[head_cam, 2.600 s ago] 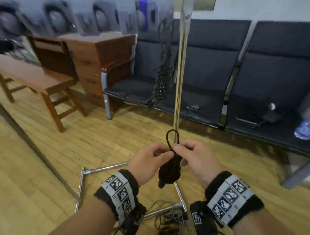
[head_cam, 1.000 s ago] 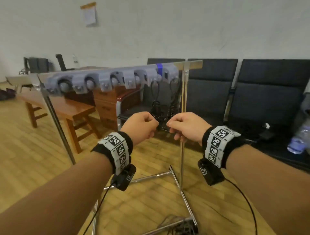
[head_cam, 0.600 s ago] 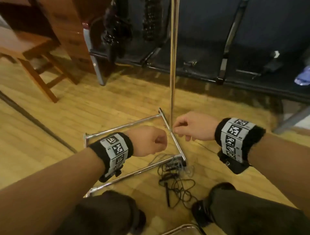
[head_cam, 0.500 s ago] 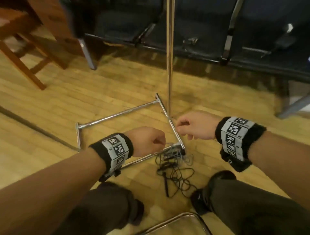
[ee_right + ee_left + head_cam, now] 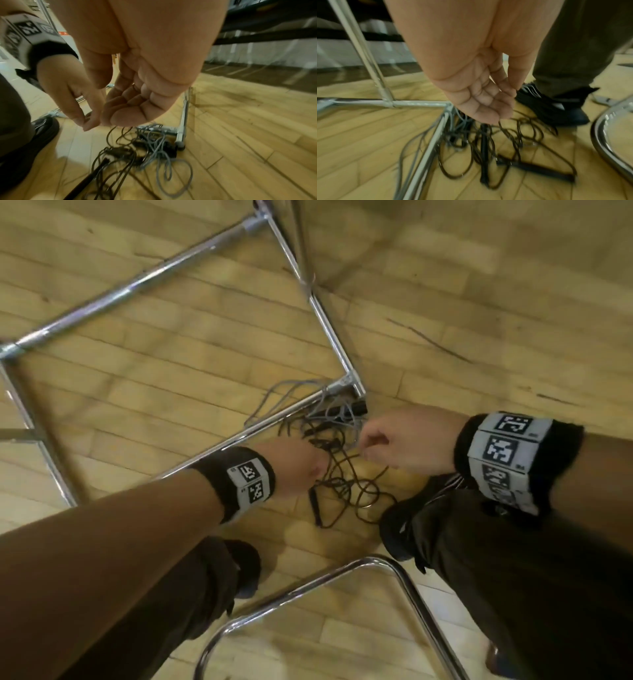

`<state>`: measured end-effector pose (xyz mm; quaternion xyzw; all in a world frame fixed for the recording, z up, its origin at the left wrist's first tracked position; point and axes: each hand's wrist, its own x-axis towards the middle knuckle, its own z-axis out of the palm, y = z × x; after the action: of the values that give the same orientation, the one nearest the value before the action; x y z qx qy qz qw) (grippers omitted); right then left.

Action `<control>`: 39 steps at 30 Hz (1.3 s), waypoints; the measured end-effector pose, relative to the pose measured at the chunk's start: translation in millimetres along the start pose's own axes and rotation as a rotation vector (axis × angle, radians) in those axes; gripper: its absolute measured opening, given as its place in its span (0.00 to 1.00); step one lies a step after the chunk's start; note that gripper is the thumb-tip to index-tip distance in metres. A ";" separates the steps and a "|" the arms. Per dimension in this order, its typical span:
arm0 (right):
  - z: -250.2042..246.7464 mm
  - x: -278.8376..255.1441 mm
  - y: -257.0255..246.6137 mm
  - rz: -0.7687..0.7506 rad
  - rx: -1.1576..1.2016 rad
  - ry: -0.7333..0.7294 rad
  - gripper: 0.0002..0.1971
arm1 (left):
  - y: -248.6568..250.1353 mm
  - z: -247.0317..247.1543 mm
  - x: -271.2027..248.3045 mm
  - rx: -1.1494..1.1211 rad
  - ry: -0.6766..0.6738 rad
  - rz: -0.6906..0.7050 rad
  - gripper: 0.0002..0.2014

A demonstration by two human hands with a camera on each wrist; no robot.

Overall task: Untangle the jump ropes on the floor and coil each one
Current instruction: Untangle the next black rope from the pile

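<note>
A tangle of jump ropes lies on the wooden floor at the corner of a chrome frame. The black rope (image 5: 346, 491) loops nearest me, with a black handle (image 5: 315, 505) at its edge. The grey rope (image 5: 329, 409) is draped over the frame's corner. My left hand (image 5: 308, 470) hangs just above the black rope (image 5: 481, 148); its fingers (image 5: 496, 108) are loosely curled, with one strand at their tips. My right hand (image 5: 370, 446) hovers beside it, fingers (image 5: 123, 115) loosely curled above raised loops of the grey rope (image 5: 164, 159). Neither palm holds anything.
The chrome rack base (image 5: 329, 316) lies on the floor behind and left of the tangle, its upright rising at the top. A curved chrome chair tube (image 5: 342, 570) runs close below. My two black shoes (image 5: 400, 522) (image 5: 246, 563) flank the ropes.
My gaze dropped from the rack's hooks to the floor. Both hands came down from the rack to the tangle, and the coiled black rope they held earlier is no longer in them.
</note>
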<state>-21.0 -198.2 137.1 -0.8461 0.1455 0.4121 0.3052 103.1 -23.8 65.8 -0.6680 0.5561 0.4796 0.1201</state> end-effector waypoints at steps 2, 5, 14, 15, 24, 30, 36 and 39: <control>19.7 13.8 8.5 -0.003 -0.022 -0.042 0.12 | -7.0 26.1 19.6 0.073 -0.071 0.014 0.07; 43.1 31.4 16.4 -0.010 -0.050 -0.101 0.12 | -16.8 64.7 41.8 0.208 -0.141 0.099 0.21; 78.9 54.5 21.5 -0.031 0.002 -0.119 0.13 | -29.4 109.2 63.6 0.428 -0.040 0.127 0.24; 79.5 54.1 20.3 -0.032 -0.006 -0.133 0.13 | -28.1 109.8 62.1 0.422 -0.051 0.124 0.24; -0.6 4.8 -32.4 -0.043 -0.234 -0.073 0.16 | 4.7 23.0 -47.9 -0.154 -0.015 0.067 0.11; -66.8 -100.3 -90.4 -0.114 -0.003 0.137 0.17 | 45.0 -50.5 -167.1 -0.512 0.222 0.015 0.02; -79.1 -203.1 -130.5 -0.370 0.752 0.393 0.18 | 101.8 -99.3 -273.1 -1.275 0.628 0.305 0.04; -90.1 -236.0 -146.0 -0.511 0.992 0.553 0.14 | 124.7 -111.8 -303.0 -1.514 0.703 0.442 0.06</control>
<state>-39.4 -144.1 423.3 -0.6872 0.1863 -0.0248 0.7018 76.5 44.8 404.1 -0.5545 0.2089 0.4987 -0.6326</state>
